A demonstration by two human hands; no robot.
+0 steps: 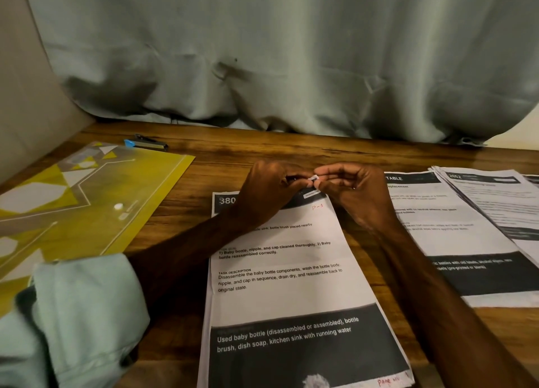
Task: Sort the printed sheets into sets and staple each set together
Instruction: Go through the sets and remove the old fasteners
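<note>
The printed set lies flat at lower centre of the frame on the wooden tabletop. Its top edge sits under both hands. Further sheets lie in overlapping stacks at the right edge. The stapler rests at upper left, well apart from the hands, beyond a yellow folder. A grey-green curtain hangs behind the tabletop. The left hand and right hand meet above the set's header, with curled fingers pinching one small pale piece. What the piece is cannot be determined.
</note>
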